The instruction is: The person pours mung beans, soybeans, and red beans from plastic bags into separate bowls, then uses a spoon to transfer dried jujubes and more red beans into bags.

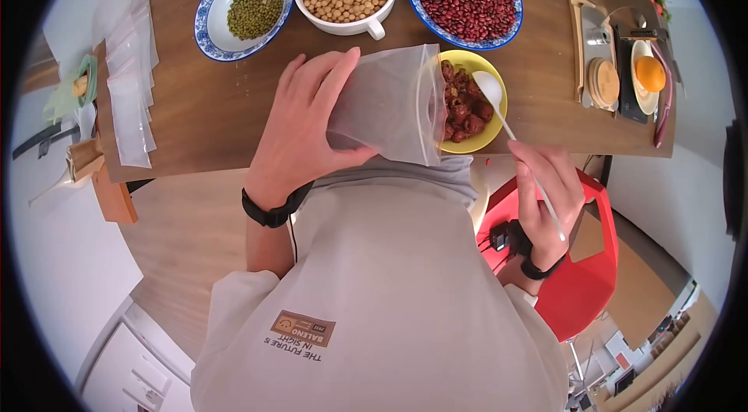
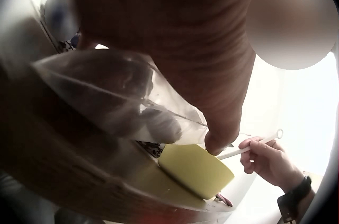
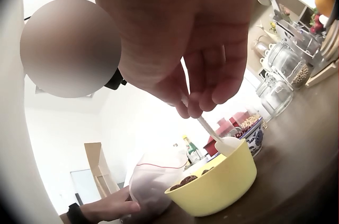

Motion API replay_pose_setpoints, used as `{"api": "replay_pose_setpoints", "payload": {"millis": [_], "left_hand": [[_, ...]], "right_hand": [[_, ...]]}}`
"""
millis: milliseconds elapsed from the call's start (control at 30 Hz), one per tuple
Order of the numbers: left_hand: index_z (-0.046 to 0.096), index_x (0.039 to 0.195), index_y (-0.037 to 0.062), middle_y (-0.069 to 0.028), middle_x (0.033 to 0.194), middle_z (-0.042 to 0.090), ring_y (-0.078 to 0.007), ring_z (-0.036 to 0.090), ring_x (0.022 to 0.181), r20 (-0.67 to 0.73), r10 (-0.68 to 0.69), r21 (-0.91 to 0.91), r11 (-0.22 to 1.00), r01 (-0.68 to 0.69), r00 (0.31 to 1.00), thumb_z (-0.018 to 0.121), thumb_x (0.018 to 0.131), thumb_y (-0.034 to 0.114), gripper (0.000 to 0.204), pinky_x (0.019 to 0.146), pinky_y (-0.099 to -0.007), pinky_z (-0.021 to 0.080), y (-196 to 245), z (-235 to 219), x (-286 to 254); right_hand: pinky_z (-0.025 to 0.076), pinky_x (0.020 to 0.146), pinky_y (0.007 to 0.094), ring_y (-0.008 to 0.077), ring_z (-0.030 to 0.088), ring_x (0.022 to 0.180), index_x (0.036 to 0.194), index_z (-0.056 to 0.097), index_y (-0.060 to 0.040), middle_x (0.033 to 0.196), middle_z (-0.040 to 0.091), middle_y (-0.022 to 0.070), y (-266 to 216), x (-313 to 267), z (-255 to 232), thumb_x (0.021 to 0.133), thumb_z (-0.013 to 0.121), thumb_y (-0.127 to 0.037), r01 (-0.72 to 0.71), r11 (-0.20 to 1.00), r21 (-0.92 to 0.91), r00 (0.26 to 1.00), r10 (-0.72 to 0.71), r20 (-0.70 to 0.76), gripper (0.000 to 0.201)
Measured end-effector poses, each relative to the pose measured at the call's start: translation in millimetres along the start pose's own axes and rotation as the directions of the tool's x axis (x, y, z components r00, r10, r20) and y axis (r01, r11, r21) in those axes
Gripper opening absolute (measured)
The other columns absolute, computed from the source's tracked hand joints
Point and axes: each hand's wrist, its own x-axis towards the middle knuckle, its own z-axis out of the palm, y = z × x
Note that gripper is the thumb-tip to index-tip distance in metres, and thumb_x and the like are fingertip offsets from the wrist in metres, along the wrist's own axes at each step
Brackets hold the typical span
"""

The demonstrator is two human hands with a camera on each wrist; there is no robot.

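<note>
My left hand (image 1: 308, 120) grips a clear zip-top bag (image 1: 382, 104), thumb on the near side and fingers on the far side. The bag's mouth points right and overlaps the left part of a yellow bowl (image 1: 499, 117) in the head view. Wrinkled dark-red dried dates (image 1: 466, 110) lie in this bowl. My right hand (image 1: 549, 194) pinches the handle of a white spoon (image 1: 488, 88), whose head is at the dates near the bowl's right side. In the right wrist view the spoon (image 3: 228, 146) dips over the rim of the yellow bowl (image 3: 222, 187).
Behind stand a bowl of green beans (image 1: 204, 19), a white handled pot of chickpeas (image 1: 374, 27) and a bowl of red beans (image 1: 467, 3). Flat plastic bags (image 1: 128, 112) lie at left. A wooden rack (image 1: 578, 46) and an orange (image 1: 650, 74) sit at right; below is a red chair (image 1: 576, 295).
</note>
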Motion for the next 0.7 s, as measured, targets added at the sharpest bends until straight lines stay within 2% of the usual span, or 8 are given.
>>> {"api": "replay_pose_setpoints", "payload": {"millis": [167, 233, 367, 467, 533, 567, 633, 700], "left_hand": [[0.041, 0.152, 0.0041, -0.0167, 0.145, 0.051, -0.0384, 0.048, 0.132, -0.017, 0.002, -0.01, 1.0, -0.002, 1.0, 0.093, 0.057, 0.027, 0.11, 0.119, -0.0586, 0.033, -3.3, 2.9, -2.7], [0.041, 0.152, 0.0042, -0.017, 0.144, 0.051, -0.0376, 0.048, 0.132, -0.027, -0.003, -0.028, 1.0, 0.002, 1.0, 0.093, 0.057, 0.027, 0.111, 0.119, -0.0592, 0.032, -4.4, 5.3, -3.3], [0.041, 0.151, 0.0043, -0.0171, 0.143, 0.052, -0.0367, 0.049, 0.132, -0.053, 0.011, -0.037, 0.999, -0.013, 0.999, 0.093, 0.056, 0.026, 0.111, 0.119, -0.0598, 0.032, -7.7, 7.1, -4.0], [0.041, 0.151, 0.0045, -0.0169, 0.143, 0.053, -0.0366, 0.049, 0.132, -0.045, 0.002, -0.056, 0.998, -0.004, 0.999, 0.093, 0.056, 0.026, 0.111, 0.119, -0.0601, 0.032, -9.2, 7.0, -4.8], [0.041, 0.151, 0.0046, -0.0169, 0.142, 0.053, -0.0365, 0.049, 0.133, -0.049, 0.006, -0.07, 0.998, -0.009, 0.999, 0.093, 0.055, 0.025, 0.111, 0.119, -0.06, 0.031, -9.9, 7.6, -4.7], [0.041, 0.151, 0.0046, -0.0169, 0.142, 0.053, -0.0365, 0.049, 0.133, -0.048, 0.006, -0.071, 0.997, -0.01, 0.999, 0.093, 0.055, 0.025, 0.111, 0.119, -0.06, 0.031, -10.0, 7.9, -4.5], [0.041, 0.151, 0.0047, -0.0169, 0.143, 0.053, -0.0366, 0.049, 0.132, -0.058, 0.013, -0.068, 0.998, -0.017, 0.998, 0.093, 0.054, 0.024, 0.112, 0.119, -0.0601, 0.031, -10.5, 8.3, -4.2], [0.043, 0.151, 0.0067, -0.015, 0.14, 0.053, -0.0358, 0.05, 0.13, -0.078, 0.016, -0.082, 0.996, -0.023, 0.997, 0.093, 0.057, 0.029, 0.109, 0.118, -0.0607, 0.032, -10.3, 9.6, -3.2]], "right_hand": [[0.05, 0.064, 0.0343, 0.0256, 0.064, 0.076, 0.102, 0.076, 0.0014, 0.088, 0.07, 0.0115, 2.6, -5.1, 0.6, 0.084, 0.071, 0.004, 0.017, 0.986, 0.163, 0.999, -0.011, -0.039, 0.019], [0.05, 0.064, 0.0348, 0.0257, 0.064, 0.077, 0.101, 0.076, 0.0009, 0.088, 0.07, 0.0112, 0.6, -1.4, -2.4, 0.084, 0.071, 0.003, 0.007, 1.0, 0.012, 1.0, -0.007, -0.026, 0.018], [0.05, 0.065, 0.0354, 0.0251, 0.064, 0.077, 0.1, 0.076, 0.0013, 0.087, 0.07, 0.0108, -0.1, 4.6, 0.0, 0.084, 0.071, 0.003, 0.038, 0.998, -0.048, 0.999, -0.036, 0.037, 0.016], [0.05, 0.065, 0.036, 0.0254, 0.063, 0.076, 0.099, 0.076, 0.0012, 0.087, 0.07, 0.0106, 2.3, 1.8, 4.5, 0.083, 0.071, 0.004, 0.04, 0.999, 0.016, 0.999, -0.041, 0.028, 0.017], [0.05, 0.064, 0.0358, 0.0261, 0.063, 0.075, 0.1, 0.076, 0.0007, 0.087, 0.069, 0.0106, 1.8, -2.2, 3.6, 0.082, 0.071, 0.004, -0.004, 0.986, 0.164, 1.0, 0.002, 0.011, 0.019], [0.05, 0.064, 0.0358, 0.0261, 0.063, 0.075, 0.1, 0.076, 0.0007, 0.087, 0.069, 0.0106, 2.1, -1.8, 3.1, 0.082, 0.071, 0.004, -0.004, 0.987, 0.163, 1.0, 0.003, 0.011, 0.019], [0.05, 0.064, 0.0354, 0.0268, 0.063, 0.074, 0.1, 0.076, 0.0003, 0.087, 0.069, 0.0107, 2.0, 0.1, 1.8, 0.081, 0.072, 0.004, 0.07, 0.997, 0.045, 0.996, -0.067, -0.057, 0.02], [0.05, 0.064, 0.0351, 0.0269, 0.063, 0.074, 0.1, 0.076, 0.0003, 0.087, 0.069, 0.0107, 1.0, 2.1, -0.3, 0.082, 0.072, 0.004, 0.071, 0.997, -0.016, 0.997, -0.072, -0.019, 0.019]]}}
